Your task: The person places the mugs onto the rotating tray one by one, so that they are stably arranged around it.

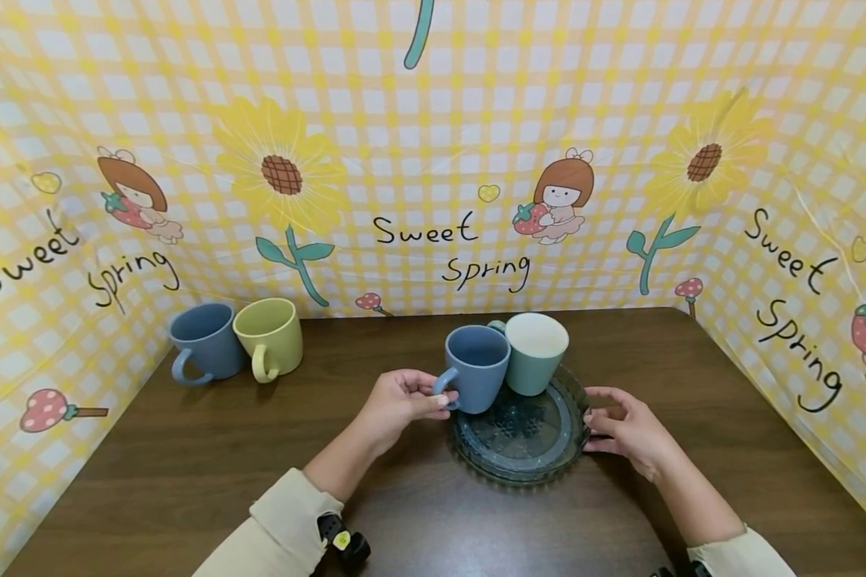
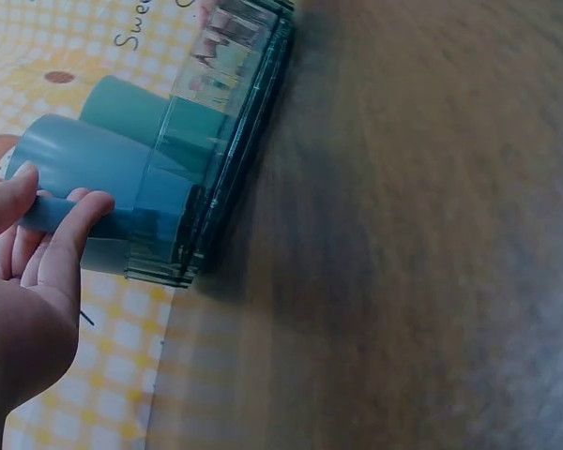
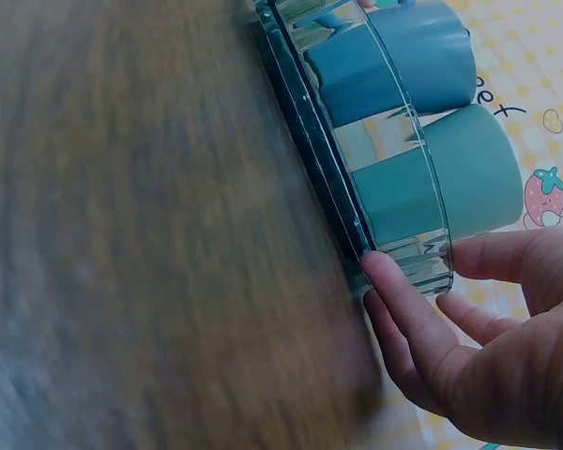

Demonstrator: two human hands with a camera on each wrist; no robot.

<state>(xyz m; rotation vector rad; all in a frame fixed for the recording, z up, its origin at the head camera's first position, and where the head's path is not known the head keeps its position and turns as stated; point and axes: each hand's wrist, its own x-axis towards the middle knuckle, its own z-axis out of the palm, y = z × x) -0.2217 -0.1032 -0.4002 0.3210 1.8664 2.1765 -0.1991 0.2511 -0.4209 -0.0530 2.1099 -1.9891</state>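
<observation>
I see the left hand [image 1: 402, 407] pinching the blue handled mug [image 1: 482, 370] inside the round transparent tray [image 1: 523, 454], the right hand [image 1: 629, 433] touching its side, fingers extended; tugging sideways could topple its pale-green mug [image 1: 534, 370].

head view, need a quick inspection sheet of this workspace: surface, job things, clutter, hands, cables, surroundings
surface: brown table, wood-grained, glare near the front
job's things: blue mug and pale green mug, upright inside the glass tray, towards its far side
clutter: second blue mug and yellow-green mug, upright side by side at the back left
hands: left hand pinches the blue mug's handle; right hand touches the tray's right side with its fingers
cables: nothing seen
surroundings: yellow checked cloth with sunflowers and "Sweet Spring" lettering
</observation>
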